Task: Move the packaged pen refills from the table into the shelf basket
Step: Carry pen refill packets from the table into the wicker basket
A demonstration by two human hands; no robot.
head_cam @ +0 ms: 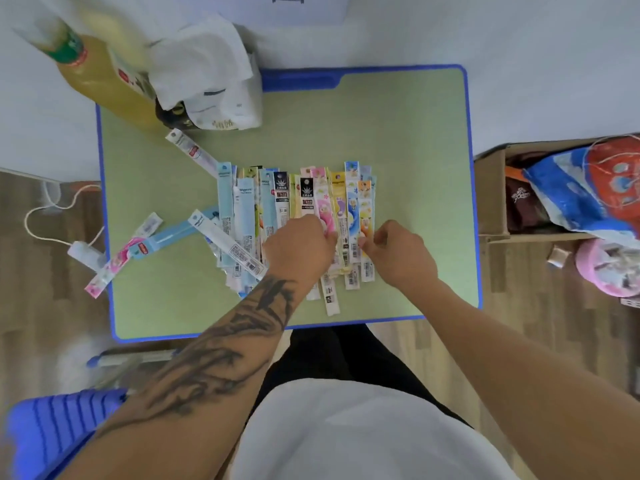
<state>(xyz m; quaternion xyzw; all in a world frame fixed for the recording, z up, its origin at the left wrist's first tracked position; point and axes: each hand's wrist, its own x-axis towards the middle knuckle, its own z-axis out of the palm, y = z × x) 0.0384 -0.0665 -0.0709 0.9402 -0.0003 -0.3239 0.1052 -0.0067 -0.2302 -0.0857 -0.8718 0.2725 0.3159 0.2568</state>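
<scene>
I'm sitting at a small green desk [398,140] with a blue rim, pushed against a plain white wall [519,46]. Wood-look floor [41,306] on both sides, a cardboard box [491,195] off the right edge, blue plastic stool [52,431] near my left elbow.

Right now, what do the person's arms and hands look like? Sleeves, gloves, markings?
Both arms are bare to above the elbow, no sleeves in view. The left hand and right hand wear no gloves; no rings or watch visible. The left forearm carries a large dark tattoo of branching, leaf-like strokes; the right forearm is unmarked.
</scene>
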